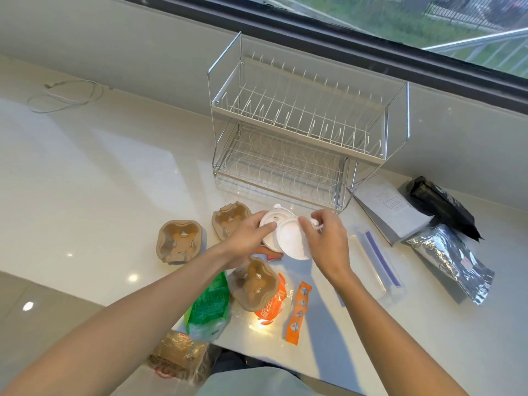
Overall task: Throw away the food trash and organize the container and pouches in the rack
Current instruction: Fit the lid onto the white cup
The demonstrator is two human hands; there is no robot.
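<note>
A two-tier wire rack (300, 130) stands empty at the back of the white counter. In front of it my left hand (245, 238) and my right hand (325, 235) both grip a stack of white plastic cup lids (283, 235), held just above the counter. Three brown pulp cup holders lie around them, one at the left (180, 241), one behind my left hand (228, 220), one nearer me (257, 284). To the right lie a grey pouch (391, 207), a black pouch (443, 204) and a silver foil pouch (451, 258).
An orange wrapper (274, 307), an orange strip (298, 312) and a green bag (208, 304) lie near the front edge. A clear zip bag with a purple strip (377, 258) sits right of my hands. A brown bag (177, 355) hangs below the counter edge. A white cable (65, 95) lies far left.
</note>
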